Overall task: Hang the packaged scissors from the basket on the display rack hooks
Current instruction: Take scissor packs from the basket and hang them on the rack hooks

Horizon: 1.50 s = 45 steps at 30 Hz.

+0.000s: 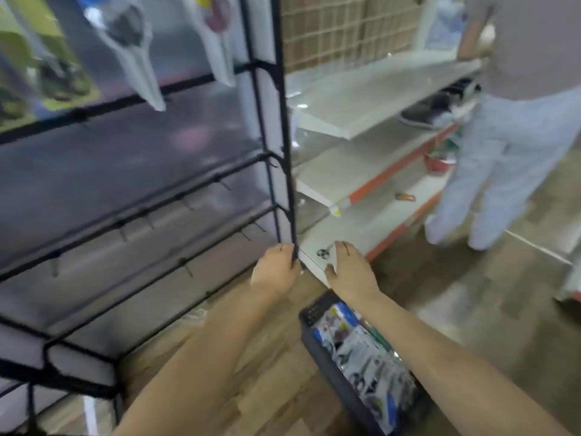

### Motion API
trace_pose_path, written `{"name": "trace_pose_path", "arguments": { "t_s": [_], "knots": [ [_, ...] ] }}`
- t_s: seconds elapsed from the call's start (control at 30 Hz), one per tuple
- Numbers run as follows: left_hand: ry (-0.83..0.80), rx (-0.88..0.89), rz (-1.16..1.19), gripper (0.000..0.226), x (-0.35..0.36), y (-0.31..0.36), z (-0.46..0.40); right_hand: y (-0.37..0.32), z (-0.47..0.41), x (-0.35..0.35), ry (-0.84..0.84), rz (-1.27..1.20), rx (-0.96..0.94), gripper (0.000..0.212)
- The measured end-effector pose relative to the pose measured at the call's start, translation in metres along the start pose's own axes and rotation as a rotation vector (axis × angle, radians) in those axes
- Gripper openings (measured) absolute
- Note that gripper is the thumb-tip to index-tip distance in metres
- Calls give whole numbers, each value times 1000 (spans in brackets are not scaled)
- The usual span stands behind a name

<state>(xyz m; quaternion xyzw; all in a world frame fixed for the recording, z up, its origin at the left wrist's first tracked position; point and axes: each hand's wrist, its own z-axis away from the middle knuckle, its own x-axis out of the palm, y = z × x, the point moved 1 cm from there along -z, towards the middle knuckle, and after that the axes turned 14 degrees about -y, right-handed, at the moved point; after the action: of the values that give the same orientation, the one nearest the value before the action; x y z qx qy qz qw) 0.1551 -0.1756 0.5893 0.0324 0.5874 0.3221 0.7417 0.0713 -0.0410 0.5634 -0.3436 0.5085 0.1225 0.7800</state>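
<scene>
Left hand (pixel 276 272) is clamped on the rack (pixel 287 146) post, right hand (pixel 350 272) flat on a shelf (pixel 317 265); basket (pixel 330 366) packs (pixel 367 357) look light, slick, floppy, so I'd pinch by the top hang-hole.

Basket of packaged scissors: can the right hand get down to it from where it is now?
Probably yes. The right hand rests flat on the white shelf, holding nothing, and the basket sits on the floor under that forearm, its top open and uncovered.

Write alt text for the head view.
The left hand grips the black display rack upright while the right hand rests on a white shelf. A basket of packaged scissors sits on the floor below.
</scene>
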Motion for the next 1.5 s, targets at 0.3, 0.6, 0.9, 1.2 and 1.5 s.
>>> {"name": "trace_pose_path", "arguments": {
  "t_s": [0.3,0.6,0.9,1.2,1.5],
  "knots": [
    [-402,132,-69,38,159,110,-55,200,63,51,-156,-284,453,44],
    [-712,138,-107,8,305,67,-84,281,86,185,-229,-574,688,35],
    [-829,-3,-147,30,460,-19,-170,356,42,359,-246,-784,847,36],
    [-838,-25,-111,46,633,-77,-283,456,-59,500,-157,-765,930,53],
    [-687,-242,-85,73,734,-101,-338,509,-91,585,-63,-899,1217,90]
  ]
}}
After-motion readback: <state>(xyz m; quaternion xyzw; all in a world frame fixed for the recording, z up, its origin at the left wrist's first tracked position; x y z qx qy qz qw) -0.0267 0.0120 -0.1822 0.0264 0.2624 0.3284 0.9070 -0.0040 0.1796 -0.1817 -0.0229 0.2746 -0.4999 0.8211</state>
